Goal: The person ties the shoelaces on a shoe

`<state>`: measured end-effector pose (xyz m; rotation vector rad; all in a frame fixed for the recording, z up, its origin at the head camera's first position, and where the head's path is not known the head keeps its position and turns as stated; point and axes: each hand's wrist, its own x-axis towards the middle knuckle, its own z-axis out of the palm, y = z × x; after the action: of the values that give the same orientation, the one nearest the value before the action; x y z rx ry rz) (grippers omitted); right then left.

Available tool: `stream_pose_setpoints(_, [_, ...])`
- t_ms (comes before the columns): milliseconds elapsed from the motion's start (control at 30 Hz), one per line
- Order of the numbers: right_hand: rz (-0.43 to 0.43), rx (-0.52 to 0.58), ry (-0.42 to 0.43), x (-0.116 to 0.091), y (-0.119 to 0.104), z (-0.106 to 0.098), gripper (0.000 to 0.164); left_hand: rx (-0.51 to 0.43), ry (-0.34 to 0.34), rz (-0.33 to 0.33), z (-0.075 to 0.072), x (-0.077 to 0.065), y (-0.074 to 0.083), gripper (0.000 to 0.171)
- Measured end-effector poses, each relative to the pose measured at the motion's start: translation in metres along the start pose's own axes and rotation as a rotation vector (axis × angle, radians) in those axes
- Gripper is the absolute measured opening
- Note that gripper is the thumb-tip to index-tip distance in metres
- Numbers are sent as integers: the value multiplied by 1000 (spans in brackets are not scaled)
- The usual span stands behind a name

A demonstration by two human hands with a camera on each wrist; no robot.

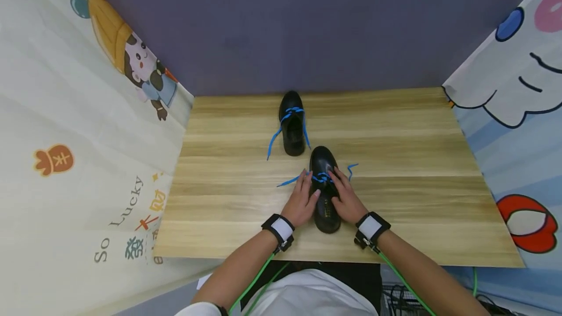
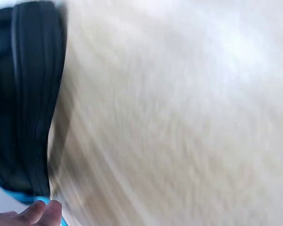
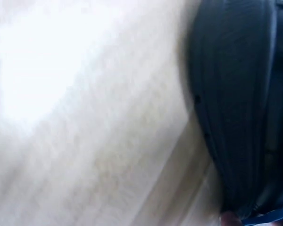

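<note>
The nearer black shoe (image 1: 326,211), its blue lace (image 1: 287,182) untied, lies on the tabletop (image 1: 395,160) between the left hand (image 1: 302,201) and the right hand (image 1: 350,202). The hands are apart, one along each side, fingers extended; exact fingertip contact is unclear.

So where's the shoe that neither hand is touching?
In the head view, the far shoe stands near the far edge of the table, slightly left of centre, beyond and left of the near shoe between the left hand and right hand.
</note>
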<state>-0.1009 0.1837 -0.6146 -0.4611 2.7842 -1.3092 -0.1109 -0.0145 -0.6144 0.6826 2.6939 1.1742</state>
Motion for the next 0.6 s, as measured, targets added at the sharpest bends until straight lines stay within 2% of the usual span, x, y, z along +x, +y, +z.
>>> stream_pose_setpoints(133, [-2,3,9,-5,-4,3,80,-10,35,8,-9,5,-5,59])
stream_pose_setpoints(300, [-33,-24,14,-9,-6,5,73,21,24,39,-14,7,-8,60])
stream_pose_setpoints(600, [-42,-20,34,-3,-4,-20,52,112,-20,68,-30,15,-5,43])
